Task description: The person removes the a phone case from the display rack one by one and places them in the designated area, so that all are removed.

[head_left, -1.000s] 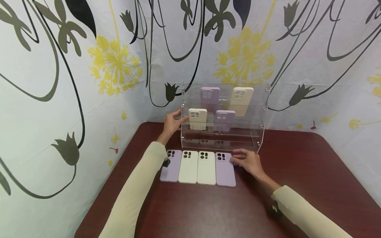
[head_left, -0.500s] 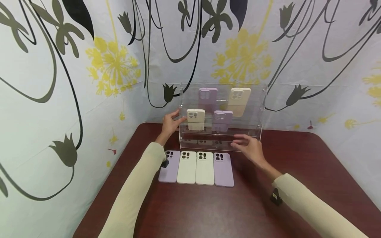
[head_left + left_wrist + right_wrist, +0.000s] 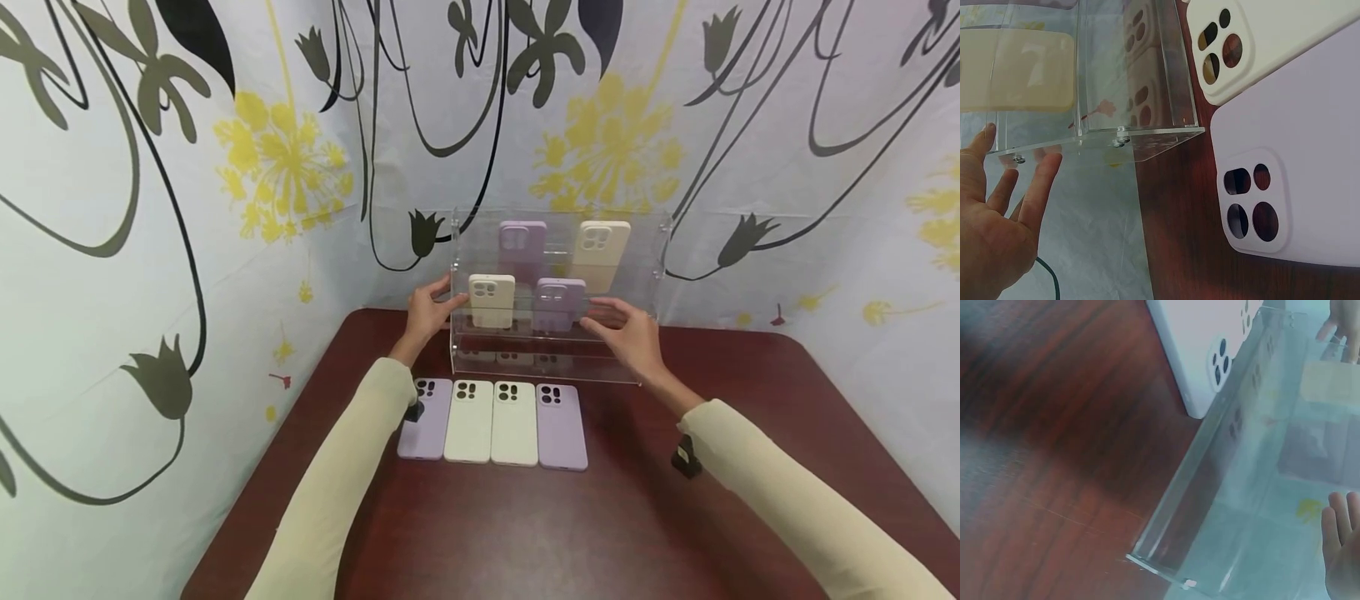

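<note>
A clear acrylic tiered display stand stands on the table. My left hand holds its left side panel, thumb at the front edge and fingers along the outer face. The middle tier bears a cream phone case and a lavender phone case. My right hand is just right of that lavender case, thumb and fingers apart. In the right wrist view the right hand's fingers are extended over the stand, holding nothing. Another lavender case and a cream case lean on the upper tier.
In front of the stand lies a side-by-side row: a lavender case, a cream case, a second cream case and a lavender case at the right. A patterned cloth hangs behind the dark red table.
My right hand has left the rightmost lavender case of the row and moved up and forward to the stand's middle tier. My left hand stays at the side panel.
</note>
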